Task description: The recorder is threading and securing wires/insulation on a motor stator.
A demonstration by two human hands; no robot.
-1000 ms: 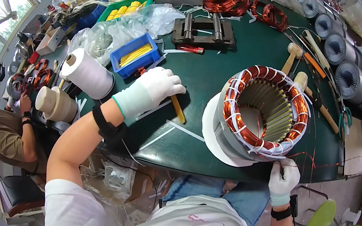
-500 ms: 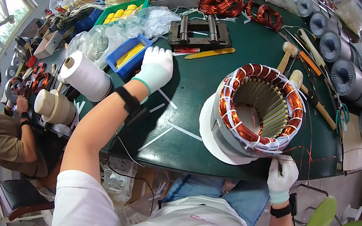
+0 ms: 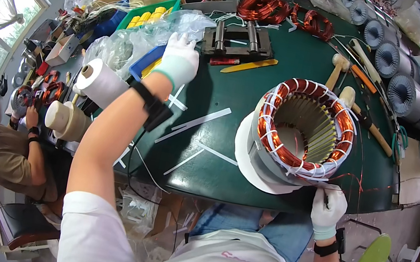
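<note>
A motor stator stands upright on the table's near right part. Its copper winding ring is laced with white ties, and yellow strips line the slots inside. My right hand, in a white glove, is closed in a pinch at the ring's lower right edge, beside loose thin copper wires; what lies between the fingers is hidden. My left hand, also gloved, reaches over the right side of a blue tray holding yellow strips. Its fingers are stretched forward and apart near clear plastic bags.
White strips lie scattered on the green table. Left stand a white thread cone and a cream spool. A metal fixture sits ahead; mallets and wire spools lie right. Another person works left.
My left hand has moved forward along the blue tray toward the plastic bags, and its fingers have spread. My right hand stays pinched at the stator's edge. The view has shifted slightly.
</note>
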